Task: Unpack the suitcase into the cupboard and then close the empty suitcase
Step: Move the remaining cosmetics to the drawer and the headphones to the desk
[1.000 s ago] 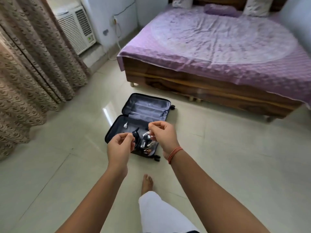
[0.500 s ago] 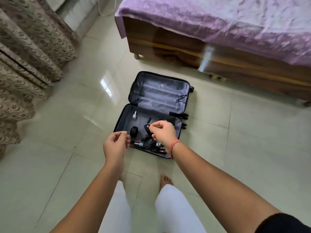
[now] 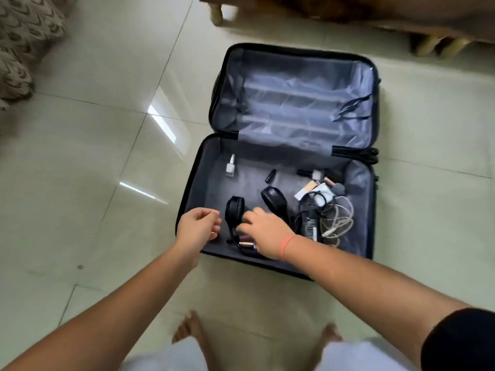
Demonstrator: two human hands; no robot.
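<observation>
A dark suitcase (image 3: 187, 199) lies open on the tiled floor, its grey-lined lid (image 3: 294, 103) flat on the far side. The near half holds black headphones (image 3: 273, 199), a white nail polish bottle (image 3: 230, 167), a black charger (image 3: 309, 223), pale cables (image 3: 337, 220), small cosmetics (image 3: 318, 180) and lipstick-like tubes (image 3: 245, 243). My right hand (image 3: 265, 234) reaches into the near half, its fingers spread down by the headphone band and the tubes. My left hand (image 3: 198, 226) hovers over the near left rim, loosely curled and holding nothing.
A wooden bed frame with legs (image 3: 217, 13) stands just beyond the lid. A patterned curtain (image 3: 21, 36) hangs at the far left. My bare feet (image 3: 187, 328) stand on the tiles right in front of the suitcase.
I have bent down close to the suitcase. Both hands dropped from in front of me towards it, and the right hand now reaches inside among the items.
</observation>
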